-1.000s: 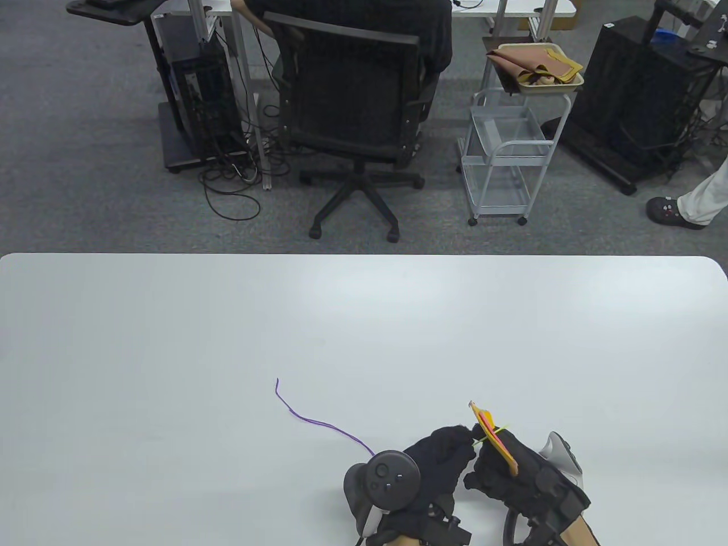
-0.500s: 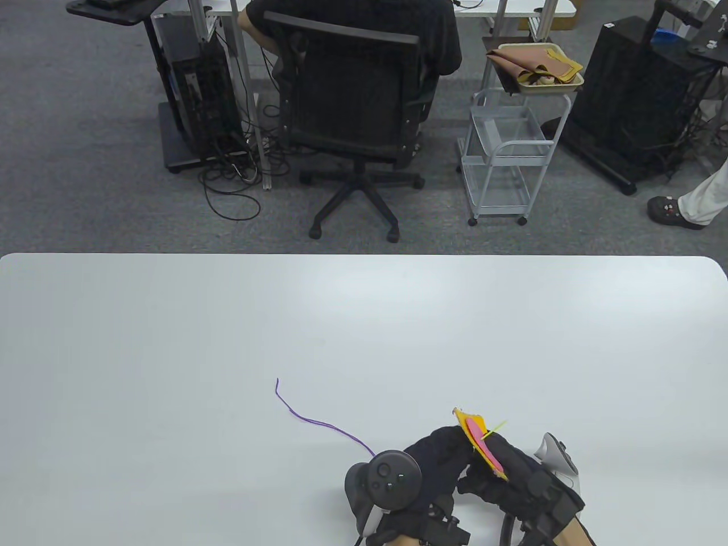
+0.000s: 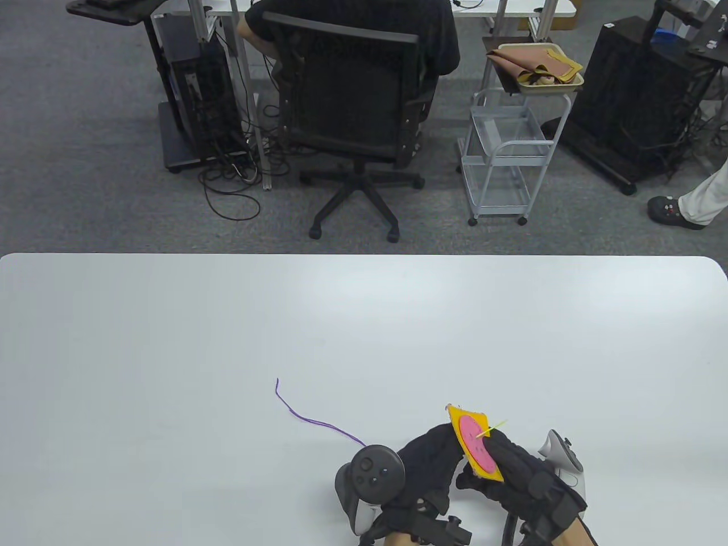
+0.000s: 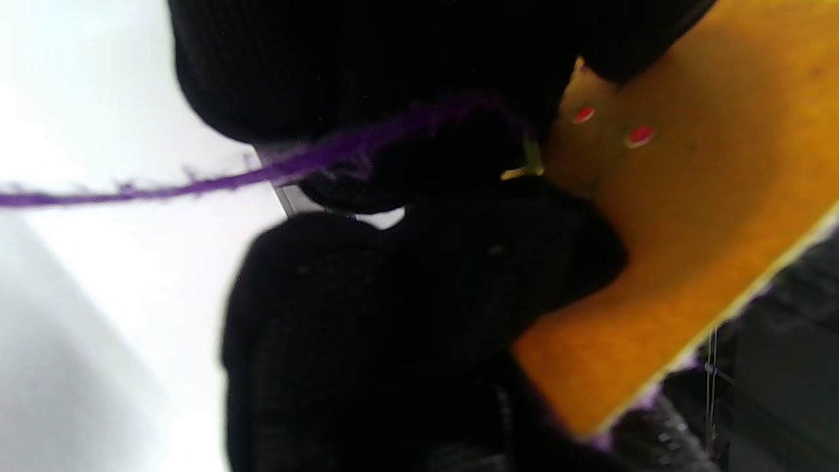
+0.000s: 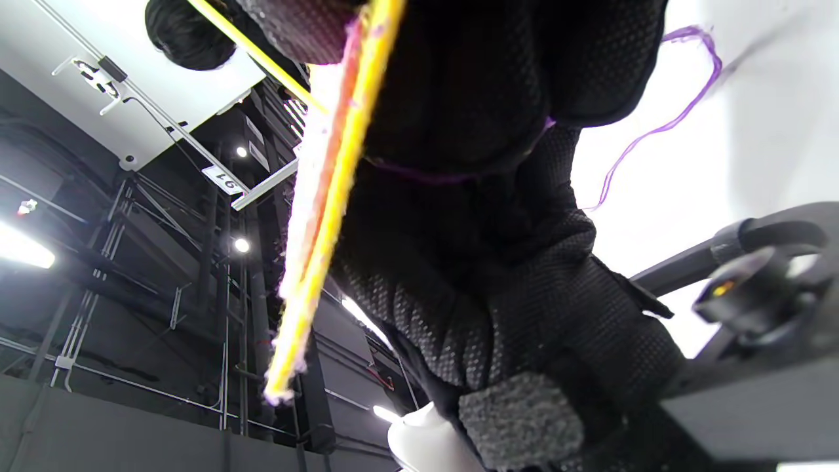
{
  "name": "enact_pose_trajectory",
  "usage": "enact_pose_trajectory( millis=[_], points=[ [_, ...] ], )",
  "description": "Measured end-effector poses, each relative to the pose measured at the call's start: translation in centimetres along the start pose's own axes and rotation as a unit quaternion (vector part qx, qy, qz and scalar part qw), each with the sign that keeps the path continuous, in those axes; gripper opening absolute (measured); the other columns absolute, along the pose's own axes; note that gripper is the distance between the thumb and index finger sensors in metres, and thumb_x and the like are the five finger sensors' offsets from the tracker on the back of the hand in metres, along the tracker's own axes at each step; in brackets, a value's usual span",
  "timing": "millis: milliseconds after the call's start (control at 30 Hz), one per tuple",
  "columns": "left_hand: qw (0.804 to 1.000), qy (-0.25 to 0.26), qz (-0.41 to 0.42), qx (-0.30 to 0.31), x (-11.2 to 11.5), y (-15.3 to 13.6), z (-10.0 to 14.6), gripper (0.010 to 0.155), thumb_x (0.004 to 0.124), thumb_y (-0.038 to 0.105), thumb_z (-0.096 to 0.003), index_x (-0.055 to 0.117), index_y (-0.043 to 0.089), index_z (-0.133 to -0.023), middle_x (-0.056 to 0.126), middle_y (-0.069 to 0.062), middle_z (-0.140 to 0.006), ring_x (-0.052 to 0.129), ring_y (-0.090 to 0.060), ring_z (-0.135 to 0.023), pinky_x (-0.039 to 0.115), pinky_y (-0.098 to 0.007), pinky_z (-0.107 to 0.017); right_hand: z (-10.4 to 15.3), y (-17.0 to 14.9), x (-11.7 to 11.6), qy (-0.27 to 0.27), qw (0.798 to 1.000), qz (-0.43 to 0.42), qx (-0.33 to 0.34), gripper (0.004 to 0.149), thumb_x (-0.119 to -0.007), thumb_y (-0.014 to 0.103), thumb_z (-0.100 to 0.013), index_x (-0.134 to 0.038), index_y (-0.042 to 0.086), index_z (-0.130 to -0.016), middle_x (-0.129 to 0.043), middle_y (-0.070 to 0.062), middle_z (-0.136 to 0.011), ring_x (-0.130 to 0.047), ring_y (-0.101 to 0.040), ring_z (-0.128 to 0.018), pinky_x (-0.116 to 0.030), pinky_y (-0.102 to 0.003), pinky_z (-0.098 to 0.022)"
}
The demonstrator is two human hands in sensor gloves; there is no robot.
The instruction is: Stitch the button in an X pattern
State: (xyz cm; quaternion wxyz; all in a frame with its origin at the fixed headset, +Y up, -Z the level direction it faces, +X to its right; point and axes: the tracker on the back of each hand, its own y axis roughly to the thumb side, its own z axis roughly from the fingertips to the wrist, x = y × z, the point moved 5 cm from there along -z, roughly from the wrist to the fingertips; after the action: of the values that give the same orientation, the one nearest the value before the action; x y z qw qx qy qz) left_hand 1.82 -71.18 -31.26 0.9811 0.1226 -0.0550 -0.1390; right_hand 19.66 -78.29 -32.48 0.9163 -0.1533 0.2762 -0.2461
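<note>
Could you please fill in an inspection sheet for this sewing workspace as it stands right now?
Surface: white table, rounded far corners.
Job's things: yellow-orange square of felt with a round pink button on its upper face, held up off the table; thin yellow needle pokes out through the button; purple yarn trails from the hands across the table.
Clutter: nothing seen on the table.
Grippers: left hand behind the felt, gripping the needle's end; right hand gripping the felt.
Cables: a tangle on the carpet by the far desk.
Surroundings: seated person in a black office chair; white wire trolley carrying a tray of brown cloths; another person's leg and shoe at the right edge.
</note>
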Motion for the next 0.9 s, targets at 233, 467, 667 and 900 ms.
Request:
enact_pose_trajectory(
  millis=[233,467,667,900],
  points=[
    [0.993,-0.047,0.096,-0.041,0.4,-1.6,-0.1,0.066,0.051,0.059,-0.0533,0.087,0.017,-0.089,0.101,-0.007,-0.082,0.102,-0.030,-0.064,0.084,-0.050,-0.047,0.3,0.6,0.7,-0.038,0.997,0.065,0.010,0.046,-0.056,0.034,-0.059,-0.049,0.018,-0.101,-0.083,-0.002,-0.075,-0.082,-0.021,-0.068,-0.063,-0.051,-0.071],
    [0.979,-0.100,0.166,-0.062,1.2,-2.6,-0.3,0.074,0.054,0.067,-0.0512,0.079,0.014,-0.097,0.091,-0.012,-0.094,0.094,-0.036,-0.077,0.080,-0.053,-0.054,0.9,1.7,1.2,-0.099,0.982,0.156,0.031,0.043,-0.058,0.035,-0.058,-0.052,0.020,-0.098,-0.084,-0.002,-0.076,-0.082,-0.021,-0.069,-0.062,-0.052,-0.071],
    [0.977,-0.127,0.156,-0.075,2.0,-3.0,-0.4,0.058,0.065,0.051,-0.0550,0.071,0.016,-0.102,0.084,-0.009,-0.101,0.089,-0.035,-0.085,0.078,-0.051,-0.058,1.3,2.4,1.9,-0.144,0.967,0.207,0.040,0.041,-0.061,0.036,-0.057,-0.057,0.023,-0.096,-0.083,-0.003,-0.077,-0.081,-0.022,-0.070,-0.061,-0.052,-0.071],
    [0.981,-0.108,0.141,-0.079,1.6,-3.5,-0.6,0.051,0.065,0.044,-0.0557,0.075,0.018,-0.098,0.089,-0.006,-0.096,0.093,-0.032,-0.082,0.080,-0.050,-0.057,1.4,2.4,2.1,-0.161,0.958,0.235,0.039,0.043,-0.063,0.037,-0.056,-0.058,0.024,-0.097,-0.080,-0.005,-0.081,-0.078,-0.024,-0.073,-0.058,-0.054,-0.073]
  ],
)
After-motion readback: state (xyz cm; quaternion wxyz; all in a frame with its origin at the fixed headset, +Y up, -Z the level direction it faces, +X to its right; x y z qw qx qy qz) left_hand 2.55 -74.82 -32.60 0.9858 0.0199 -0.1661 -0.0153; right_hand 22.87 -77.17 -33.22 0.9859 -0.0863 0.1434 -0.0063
